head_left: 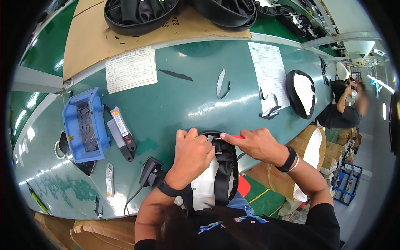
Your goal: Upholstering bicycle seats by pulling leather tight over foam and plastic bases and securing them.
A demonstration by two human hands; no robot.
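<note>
A black oval shell (227,175) with white lining and black fabric lies at the table's front edge, close against my body. My left hand (193,153) is closed at its far left side, knuckles up, and seems to grip its edge; the fingertips are hidden. My right hand (262,146) is closed around a slim red-handled tool (238,137), most of it covered by the fingers. The right thumb presses at the shell's far rim, where a bit of white material shows. The tool's working end cannot be made out.
At left stand a blue bin (68,125) with dark strips, a boxed blade-like tool (121,129), a small grey tool (109,179) and a black device (152,171) with a cable. Paper sheets (131,71) and strip scraps (177,75) lie beyond. Another shell (301,93) and a co-worker (343,108) are right.
</note>
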